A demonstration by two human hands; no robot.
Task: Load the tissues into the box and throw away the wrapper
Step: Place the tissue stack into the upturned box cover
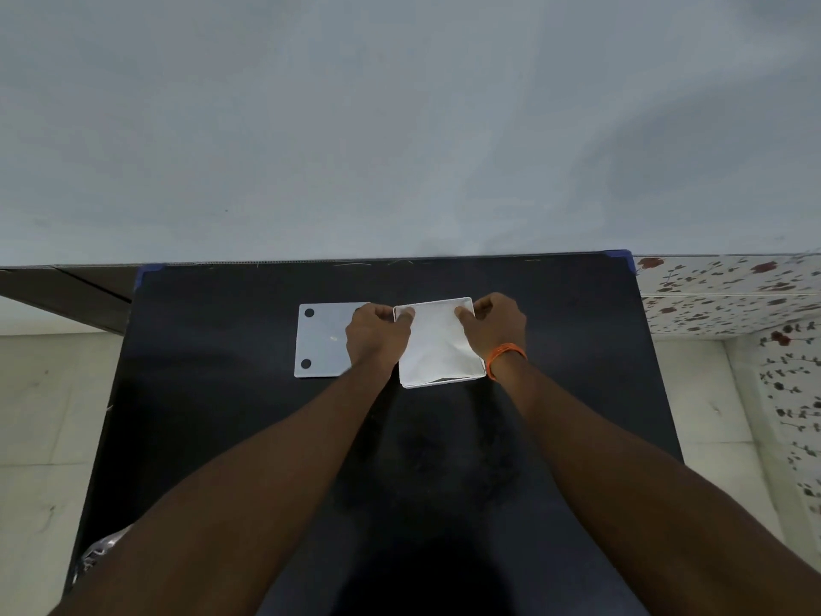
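Table (231,437): black, matte, flat top; blue corner guards at its two far corners; its far edge meets a pale grey wall.
Box (477,344): white, square, shallow, open at the top; it sits toward the far edge, a little right of the table's middle.
Tissues (437,344): a white, soft, creased stack lying inside the box and filling nearly all of it; a thin dark gap shows along the box's near wall.
Lid (322,342): flat, white, smooth, square with rounded corners, two dark round dots on its left side; it lies on the table just left of the box, and its right part is hidden under the left hand.
Left hand (375,335): curled, fingers bent in, thumb tip pressing on the tissues at the box's far left corner; whether it pinches them I cannot tell.
Right hand (495,324): curled the same way, fingertips on the tissues at the far right corner, covering the box's right wall there; an orange band (506,355) circles its wrist.
Wrapper (100,553): clear, crinkled, glossy plastic at the table's near left edge, well apart from the box.
Surroundings: floral-patterned white cloth (728,295) past the right edge; pale tiled floor (44,393) on both sides.
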